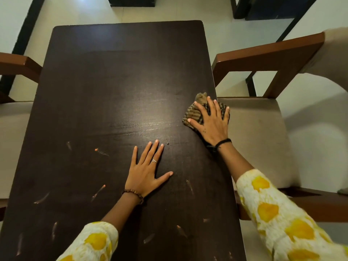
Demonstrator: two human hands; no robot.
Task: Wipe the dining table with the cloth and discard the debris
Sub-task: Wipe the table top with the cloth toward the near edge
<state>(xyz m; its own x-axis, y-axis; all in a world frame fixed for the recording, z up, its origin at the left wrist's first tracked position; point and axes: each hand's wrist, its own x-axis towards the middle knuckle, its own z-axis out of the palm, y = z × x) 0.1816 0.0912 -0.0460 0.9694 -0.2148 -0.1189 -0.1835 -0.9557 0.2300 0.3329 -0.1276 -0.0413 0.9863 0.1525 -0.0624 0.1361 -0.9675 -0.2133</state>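
Observation:
A dark brown dining table (105, 95) fills the view. My right hand (211, 121) presses flat, fingers spread, on a brown checked cloth (194, 112) at the table's right edge, about halfway along it. My left hand (146, 170) lies flat on the tabletop with straight fingers, nearer to me and left of the cloth. A small dark crumb (167, 143) sits just past the left fingertips. Several pale and orange smears and bits (96, 149) are scattered over the near half of the table.
A wooden armchair with a beige seat (252, 132) stands close against the table's right side. Another chair's arm (18, 63) shows at the left. Pale tiled floor (222, 27) lies beyond the far end.

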